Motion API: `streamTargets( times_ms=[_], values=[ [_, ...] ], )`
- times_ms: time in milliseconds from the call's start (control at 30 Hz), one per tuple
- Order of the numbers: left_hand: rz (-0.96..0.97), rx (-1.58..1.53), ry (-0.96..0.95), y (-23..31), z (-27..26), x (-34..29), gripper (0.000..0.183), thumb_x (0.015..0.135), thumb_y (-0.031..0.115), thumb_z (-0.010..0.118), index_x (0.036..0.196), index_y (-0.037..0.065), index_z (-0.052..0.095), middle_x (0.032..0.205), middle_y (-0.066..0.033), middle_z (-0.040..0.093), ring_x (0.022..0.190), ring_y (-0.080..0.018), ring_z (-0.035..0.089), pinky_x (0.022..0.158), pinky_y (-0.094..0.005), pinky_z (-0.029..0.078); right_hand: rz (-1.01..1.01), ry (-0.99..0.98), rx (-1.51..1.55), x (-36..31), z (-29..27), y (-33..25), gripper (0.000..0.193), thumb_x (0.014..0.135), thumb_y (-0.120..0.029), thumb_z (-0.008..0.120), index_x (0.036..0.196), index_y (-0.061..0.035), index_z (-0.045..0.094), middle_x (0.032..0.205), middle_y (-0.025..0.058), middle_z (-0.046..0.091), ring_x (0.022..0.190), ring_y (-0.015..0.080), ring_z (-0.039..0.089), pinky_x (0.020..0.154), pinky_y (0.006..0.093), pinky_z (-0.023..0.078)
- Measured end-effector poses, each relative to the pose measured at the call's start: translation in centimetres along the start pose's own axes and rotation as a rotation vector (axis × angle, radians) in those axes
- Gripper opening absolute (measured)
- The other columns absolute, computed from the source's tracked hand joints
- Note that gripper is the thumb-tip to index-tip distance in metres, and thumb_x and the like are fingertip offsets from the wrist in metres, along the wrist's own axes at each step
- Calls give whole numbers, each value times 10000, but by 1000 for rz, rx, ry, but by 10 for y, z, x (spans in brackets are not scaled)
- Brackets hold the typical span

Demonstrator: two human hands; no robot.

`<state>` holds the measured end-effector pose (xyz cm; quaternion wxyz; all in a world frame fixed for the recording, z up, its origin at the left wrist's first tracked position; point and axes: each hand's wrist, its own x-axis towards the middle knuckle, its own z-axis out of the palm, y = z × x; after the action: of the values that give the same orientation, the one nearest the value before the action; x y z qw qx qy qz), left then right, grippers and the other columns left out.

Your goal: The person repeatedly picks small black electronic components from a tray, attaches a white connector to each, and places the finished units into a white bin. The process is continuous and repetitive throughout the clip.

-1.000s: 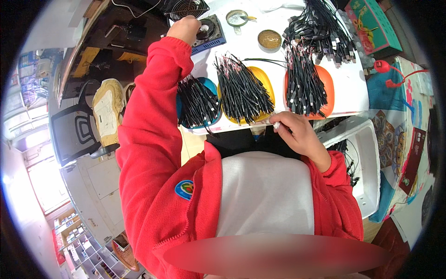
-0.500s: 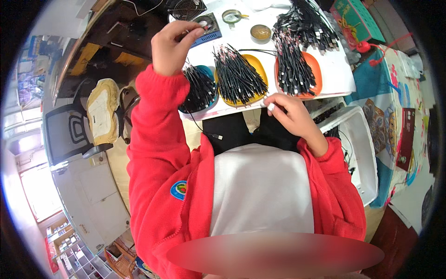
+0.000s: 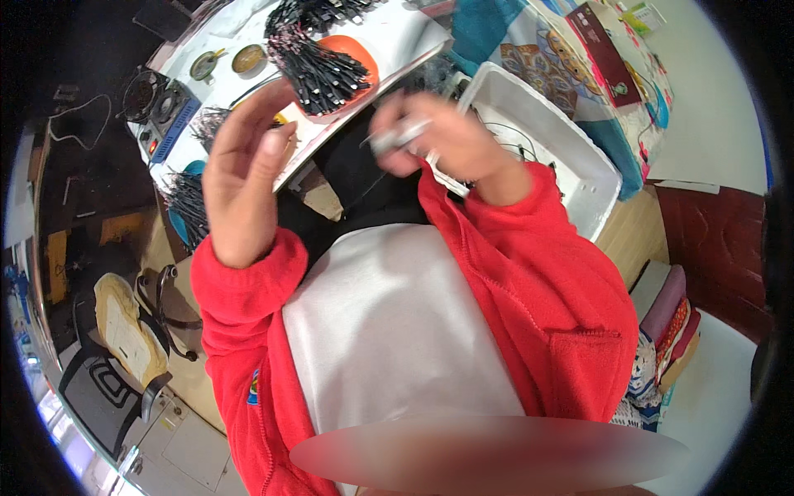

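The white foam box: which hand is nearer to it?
Right. The right hand appears at the left edge of the white foam box; the left hand is well to the left, past the right hand.

Fisheye on head: close above white shirt (image 3: 389, 322), facing down over left hand (image 3: 240, 178), right hand (image 3: 459, 145), table (image 3: 405, 37).

On the left, a black mesh-backed chair (image 3: 101, 388) with a yellowish seat pad (image 3: 126, 318) stands near a pale cabinet (image 3: 198, 446), and bright light (image 3: 73, 450) glows at the lower-left rim. Across the top, a white table (image 3: 405, 31) adjoins a patterned table cover (image 3: 550, 74). Pale wood-toned floor (image 3: 635, 225) shows at right, beside a dark red panel (image 3: 715, 256)
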<state>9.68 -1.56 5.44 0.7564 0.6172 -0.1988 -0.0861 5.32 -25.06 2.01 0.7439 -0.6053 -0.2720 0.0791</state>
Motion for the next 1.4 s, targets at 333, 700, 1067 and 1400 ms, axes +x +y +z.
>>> streamTargets(
  times_ms=[333,700,1067,1400],
  values=[
    [-234,224,186,-30,-89,-30,273,902,74,566,1156,-20,593,1108,-86,629,999,-141,572,821,-250,448,621,307,-866,-172,-154,-61,217,978,-199,429,886,-12,489,688,65,523,618,151,493,574,310,415],
    [-213,981,535,-47,-158,-64,189,842,109,641,998,2,637,836,-100,635,745,-159,584,681,-300,469,1278,36,-1384,-240,-276,271,337,840,-221,502,721,36,685,704,212,660,720,345,666,724,447,496],
    [-140,1297,347,-25,-166,-80,228,772,52,639,995,21,607,868,-181,562,821,-368,567,710,-427,461,1269,120,-974,-140,-204,129,320,872,-198,482,736,57,619,671,153,641,638,235,650,604,330,493],
    [145,1018,227,-53,-153,-86,228,680,-29,685,900,31,685,870,-90,579,817,-271,548,721,-343,452,418,-175,-767,98,-3,55,177,895,-166,529,894,6,568,692,106,601,612,213,590,577,319,454]
  ],
)
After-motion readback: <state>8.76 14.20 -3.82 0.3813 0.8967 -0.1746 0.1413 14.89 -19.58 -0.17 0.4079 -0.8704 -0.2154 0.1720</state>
